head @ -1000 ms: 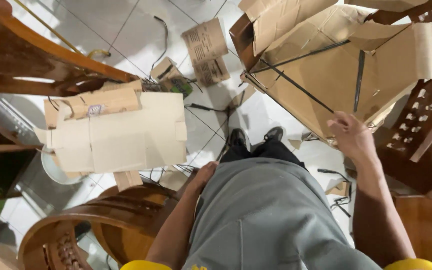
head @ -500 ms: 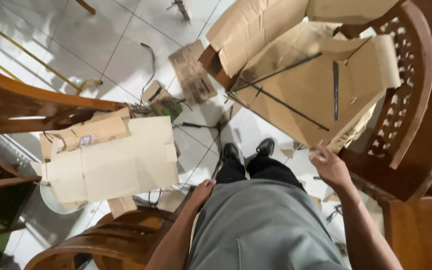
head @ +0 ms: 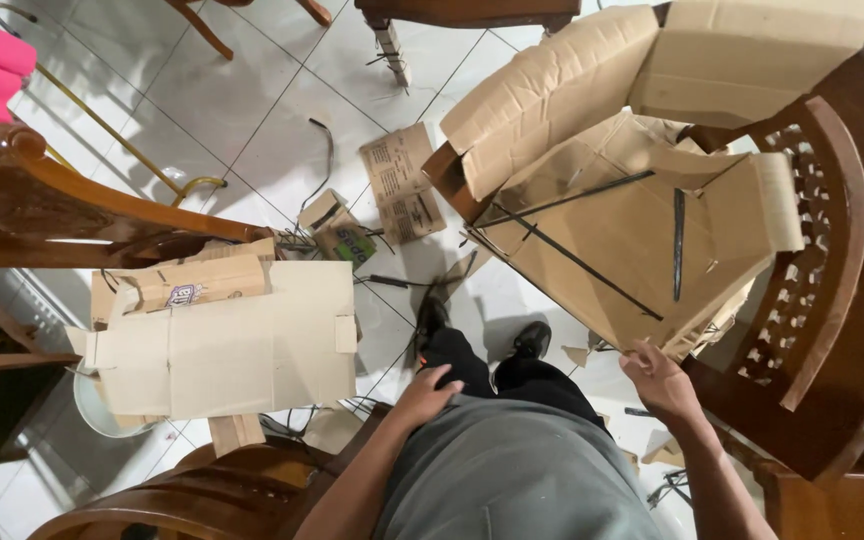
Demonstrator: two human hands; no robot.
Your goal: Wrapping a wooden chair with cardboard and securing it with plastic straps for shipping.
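A large opened cardboard box [head: 612, 215] with black straps across it lies tilted on the carved wooden chair [head: 832, 300] at the right. My right hand [head: 660, 380] is at the box's lower edge, fingertips touching the cardboard; whether it grips is hidden. Fingers spread, my left hand [head: 424, 392] rests on my left thigh on the grey shorts [head: 522, 480] and holds nothing. My black shoes [head: 532, 338] stand on the white tile floor below the box.
A flattened cardboard sheet [head: 232, 350] lies on the floor at the left, beside a dark wooden chair arm [head: 72, 215]. Cardboard scraps [head: 402, 185] and black strap pieces [head: 324, 150] litter the tiles. A round wooden chair back [head: 222, 480] is at my lower left.
My right hand came off the box's lower edge, dropped, then returned to it. My left hand slid onto my thigh. One foot stepped forward and the view tipped further out.
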